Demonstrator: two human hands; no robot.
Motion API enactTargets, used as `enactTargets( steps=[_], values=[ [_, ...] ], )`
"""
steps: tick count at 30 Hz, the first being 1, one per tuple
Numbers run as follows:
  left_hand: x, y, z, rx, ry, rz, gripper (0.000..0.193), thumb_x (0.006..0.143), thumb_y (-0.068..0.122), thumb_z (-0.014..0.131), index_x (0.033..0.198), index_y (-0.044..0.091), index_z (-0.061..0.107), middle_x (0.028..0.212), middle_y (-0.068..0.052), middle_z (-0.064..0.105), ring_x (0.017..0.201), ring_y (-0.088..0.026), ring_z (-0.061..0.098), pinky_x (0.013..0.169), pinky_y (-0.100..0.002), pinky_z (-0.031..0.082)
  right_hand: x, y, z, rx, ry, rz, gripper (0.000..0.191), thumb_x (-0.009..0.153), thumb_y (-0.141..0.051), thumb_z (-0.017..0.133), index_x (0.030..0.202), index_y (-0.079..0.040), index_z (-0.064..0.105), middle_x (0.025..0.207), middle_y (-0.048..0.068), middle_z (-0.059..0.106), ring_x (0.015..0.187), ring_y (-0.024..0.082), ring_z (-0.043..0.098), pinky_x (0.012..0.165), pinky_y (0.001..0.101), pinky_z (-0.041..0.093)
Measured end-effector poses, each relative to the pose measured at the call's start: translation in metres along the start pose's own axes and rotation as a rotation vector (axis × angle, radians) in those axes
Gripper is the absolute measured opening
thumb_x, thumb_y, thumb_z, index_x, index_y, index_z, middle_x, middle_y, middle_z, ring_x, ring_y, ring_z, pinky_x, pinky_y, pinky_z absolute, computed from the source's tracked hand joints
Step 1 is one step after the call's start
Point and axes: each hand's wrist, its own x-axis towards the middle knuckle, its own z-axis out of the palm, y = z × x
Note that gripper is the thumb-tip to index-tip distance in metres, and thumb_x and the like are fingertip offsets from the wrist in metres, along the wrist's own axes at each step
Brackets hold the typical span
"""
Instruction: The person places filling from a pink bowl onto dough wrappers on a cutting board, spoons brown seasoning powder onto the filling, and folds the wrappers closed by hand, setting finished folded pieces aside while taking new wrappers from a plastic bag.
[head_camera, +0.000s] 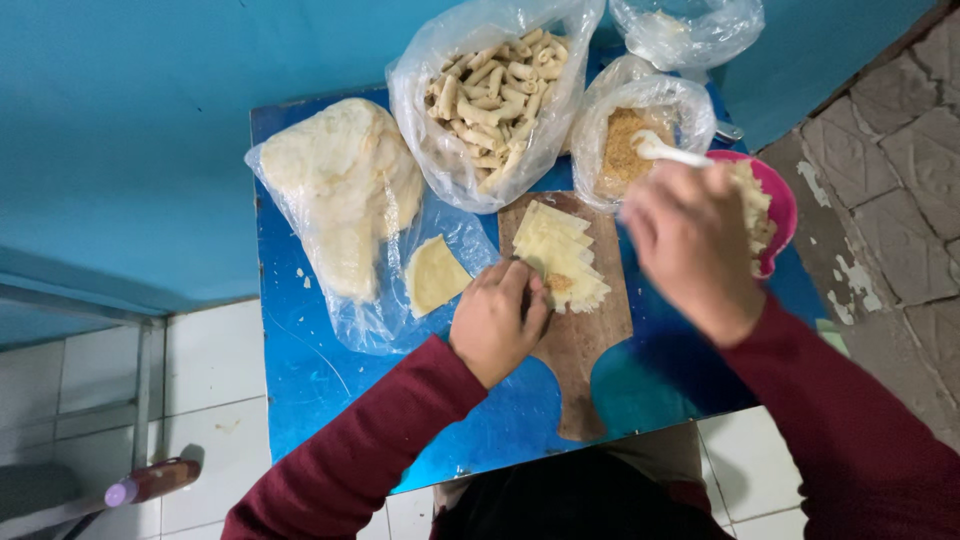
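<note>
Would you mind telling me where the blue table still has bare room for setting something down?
Bare patches: the blue table near-left, below the wrapper bag, and near-right beside the wooden board. The far edge is crowded with the roll bag, crumb bag and pink bowl.

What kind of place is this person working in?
Probably a small home or informal food-making spot: a little blue table on a tiled floor, a wooden board stacked with pastry wrappers, and a plastic bag of finished rolls.
</note>
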Motion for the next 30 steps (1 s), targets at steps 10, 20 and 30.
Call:
enactTargets(
  steps=[10,20,30],
  values=[
    [-0.001,0.002,0.003,-0.115,0.009,0.087,0.013,0.099,0.011,0.064,0.11,0.003,0.063,0.095,-0.015,0.071,0.088,-0.037,0.067,0.079,-0.046,0.054,-0.044,-0.019,0.027,0.41,-0.306,0.083,0.016,0.081,-0.019,0.08,0.087,-0.009,0.07,0.089,0.008,0.07,0.087,0.033,0.059,0.085,0.0444,0.044],
    [0.002,0.005,-0.005,0.059,-0.022,0.135,0.021,0.093,0.012,0.068,0.114,0.008,0.068,0.09,-0.011,0.07,0.086,-0.034,0.063,0.081,-0.043,0.054,-0.04,-0.03,0.018,0.571,-0.3,0.202,0.017,0.083,-0.011,0.079,0.092,-0.008,0.066,0.085,0.006,0.07,0.082,0.03,0.061,0.077,0.0412,0.048],
    [0.0,-0.001,-0.002,0.129,-0.037,0.078,0.01,0.095,0.011,0.067,0.105,0.008,0.067,0.095,-0.01,0.069,0.089,-0.032,0.062,0.079,-0.042,0.053,-0.038,-0.034,0.031,0.949,-0.378,0.383,0.019,0.092,-0.001,0.065,0.111,-0.003,0.062,0.096,0.008,0.075,0.087,0.018,0.078,0.068,0.0291,0.057]
  ],
)
